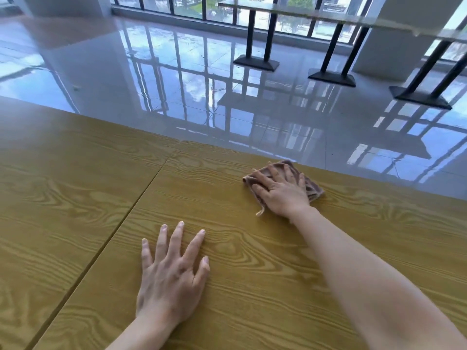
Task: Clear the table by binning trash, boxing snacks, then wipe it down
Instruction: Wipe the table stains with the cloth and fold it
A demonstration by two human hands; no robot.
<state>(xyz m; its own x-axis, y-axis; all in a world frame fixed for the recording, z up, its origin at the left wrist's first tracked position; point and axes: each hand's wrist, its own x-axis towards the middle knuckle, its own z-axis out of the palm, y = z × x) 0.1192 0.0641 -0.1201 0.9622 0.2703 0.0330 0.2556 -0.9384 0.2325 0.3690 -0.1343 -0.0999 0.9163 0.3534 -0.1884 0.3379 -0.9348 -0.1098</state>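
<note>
While two hands are in the head view, only one cloth [314,188] shows, a small brownish one lying near the far edge of the table [75,198] at about two o'clock from the middle of the picture. The right hand [283,192] lies flat on top of that cloth, palm down, fingers spread and pressed onto it rather than curled around it; the bare forearm runs back from it toward five o'clock. Cloth edges stick out past the fingertips and along the right side, and a loose corner trails at the wrist. The left hand [171,271] rests at about six o'clock, open and flat on the bare wood, fingers fanned, with nothing in it, well apart from the cloth.

One seam runs across the yellow wood-grain table from its far edge down toward seven o'clock. Beyond the far edge a glossy tiled floor [177,84] mirrors tall windows [192,7]. At one o'clock stands another long table [316,15] on three black pedestal legs.
</note>
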